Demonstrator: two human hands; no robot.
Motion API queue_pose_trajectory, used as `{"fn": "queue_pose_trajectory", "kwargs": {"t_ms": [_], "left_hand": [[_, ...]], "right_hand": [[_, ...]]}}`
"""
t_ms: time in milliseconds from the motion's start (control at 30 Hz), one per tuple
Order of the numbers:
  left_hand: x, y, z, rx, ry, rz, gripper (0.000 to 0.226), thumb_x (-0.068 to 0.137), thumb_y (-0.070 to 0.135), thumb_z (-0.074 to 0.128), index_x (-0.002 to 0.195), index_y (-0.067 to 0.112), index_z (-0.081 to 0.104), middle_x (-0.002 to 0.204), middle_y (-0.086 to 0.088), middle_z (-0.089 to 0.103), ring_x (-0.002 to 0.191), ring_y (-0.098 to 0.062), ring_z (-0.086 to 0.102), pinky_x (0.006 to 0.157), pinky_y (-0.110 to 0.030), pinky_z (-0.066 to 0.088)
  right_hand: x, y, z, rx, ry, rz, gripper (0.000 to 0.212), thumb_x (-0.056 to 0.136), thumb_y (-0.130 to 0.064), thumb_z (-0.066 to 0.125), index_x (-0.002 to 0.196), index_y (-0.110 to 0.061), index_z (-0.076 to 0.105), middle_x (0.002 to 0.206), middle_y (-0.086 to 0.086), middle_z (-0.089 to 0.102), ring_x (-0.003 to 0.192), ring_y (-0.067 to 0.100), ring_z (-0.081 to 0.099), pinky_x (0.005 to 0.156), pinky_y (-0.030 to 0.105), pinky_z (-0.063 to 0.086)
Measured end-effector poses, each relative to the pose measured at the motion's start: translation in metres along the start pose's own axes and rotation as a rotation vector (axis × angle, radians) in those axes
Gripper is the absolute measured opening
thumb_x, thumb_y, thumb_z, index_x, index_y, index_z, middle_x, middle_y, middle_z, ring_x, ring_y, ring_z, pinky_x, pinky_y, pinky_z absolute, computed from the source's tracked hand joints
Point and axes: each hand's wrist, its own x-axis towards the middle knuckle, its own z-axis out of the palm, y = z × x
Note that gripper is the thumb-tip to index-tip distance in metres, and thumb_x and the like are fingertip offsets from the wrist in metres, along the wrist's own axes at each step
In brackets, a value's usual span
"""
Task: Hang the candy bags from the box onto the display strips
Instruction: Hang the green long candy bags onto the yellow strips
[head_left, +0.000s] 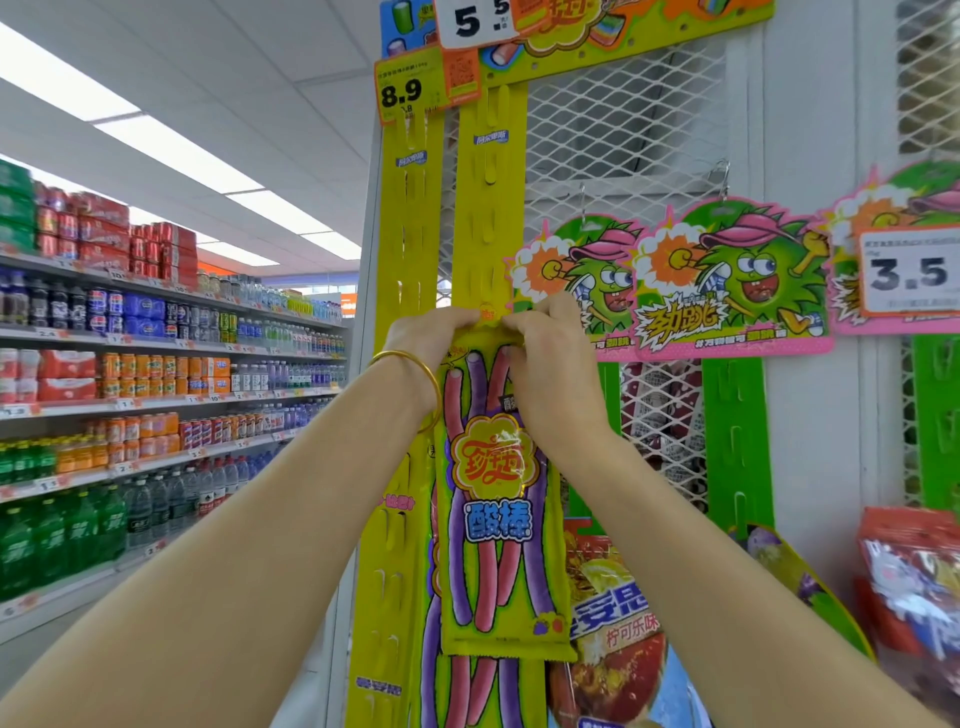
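Both forearms reach up at frame centre, where the left hand (426, 332) and right hand (545, 358) pinch the top edge of the candy bag (498, 519) against the yellow strip (491, 208); its hole should slip squarely over a tab.

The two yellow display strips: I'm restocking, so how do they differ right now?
The right yellow strip has a candy bag held at it by both hands; the left yellow strip has none there. The left carries the 8.9 price tag. Both show bare hooks above.
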Motion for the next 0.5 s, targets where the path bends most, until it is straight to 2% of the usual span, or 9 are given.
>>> {"fn": "queue_pose_trajectory", "kwargs": {"t_ms": [67,100,167,267,333,400,433,500], "left_hand": [[0.014,-0.006,-0.005,0.02,-0.019,-0.041,0.083,0.024,0.037,0.076,0.104,0.014,0.068,0.1,-0.01,0.071,0.095,-0.032,0.067,0.09,-0.049,0.051],[0.018,-0.008,-0.008,0.023,-0.026,-0.053,0.082,0.027,0.034,0.076,0.105,0.014,0.067,0.101,-0.01,0.071,0.095,-0.031,0.067,0.09,-0.05,0.051],[0.006,-0.005,-0.01,0.043,-0.025,-0.054,0.064,0.044,0.028,0.076,0.105,0.01,0.066,0.102,-0.013,0.07,0.095,-0.031,0.067,0.09,-0.051,0.051],[-0.005,-0.008,-0.015,0.054,-0.013,0.029,0.018,0.076,0.015,0.069,0.093,0.008,0.066,0.104,-0.015,0.068,0.099,-0.031,0.064,0.093,-0.05,0.049],[-0.01,-0.014,-0.018,0.064,0.001,0.135,0.009,0.081,0.007,0.064,0.088,0.013,0.064,0.108,-0.016,0.065,0.103,-0.032,0.062,0.096,-0.049,0.048],[-0.02,-0.018,-0.019,0.091,0.025,0.223,0.01,0.083,0.007,0.063,0.088,0.016,0.063,0.109,-0.014,0.064,0.104,-0.029,0.061,0.095,-0.043,0.048],[-0.026,-0.019,-0.018,0.138,0.039,0.267,0.011,0.085,0.008,0.062,0.094,0.014,0.063,0.107,-0.011,0.062,0.1,-0.024,0.06,0.091,-0.036,0.049],[-0.036,-0.021,-0.019,0.225,0.066,0.342,0.021,0.089,0.009,0.058,0.11,0.009,0.06,0.102,-0.005,0.057,0.082,-0.01,0.055,0.069,-0.018,0.046]], "right_hand": [[-0.004,0.001,0.001,-0.002,-0.023,0.009,0.028,0.087,0.006,0.052,0.111,-0.003,0.062,0.109,0.01,0.043,0.082,0.03,0.053,0.074,0.046,0.046],[-0.007,0.002,0.002,0.004,-0.032,0.015,0.029,0.088,0.005,0.052,0.114,-0.004,0.061,0.109,0.009,0.043,0.082,0.029,0.053,0.074,0.045,0.046],[-0.012,0.004,0.003,0.028,-0.038,0.023,0.031,0.089,0.003,0.052,0.119,-0.004,0.059,0.109,0.008,0.043,0.083,0.028,0.053,0.074,0.044,0.046],[-0.021,0.006,0.005,0.039,-0.043,0.034,0.033,0.091,0.003,0.051,0.122,-0.007,0.057,0.11,0.006,0.043,0.086,0.026,0.053,0.075,0.044,0.047],[-0.027,0.007,0.005,0.061,-0.046,0.033,0.031,0.091,0.002,0.051,0.119,-0.008,0.056,0.115,0.006,0.044,0.087,0.026,0.055,0.075,0.045,0.048],[-0.032,0.006,0.005,0.078,-0.04,0.043,0.022,0.091,-0.001,0.053,0.111,-0.01,0.055,0.117,0.006,0.043,0.082,0.026,0.055,0.071,0.046,0.049],[-0.033,0.005,0.003,0.073,-0.037,0.057,0.018,0.091,-0.004,0.054,0.107,-0.011,0.052,0.116,0.006,0.043,0.078,0.026,0.054,0.068,0.045,0.049],[-0.035,0.002,0.0,0.032,-0.031,0.086,0.015,0.092,-0.011,0.055,0.103,-0.013,0.046,0.115,0.004,0.043,0.071,0.024,0.052,0.06,0.039,0.046]]}}
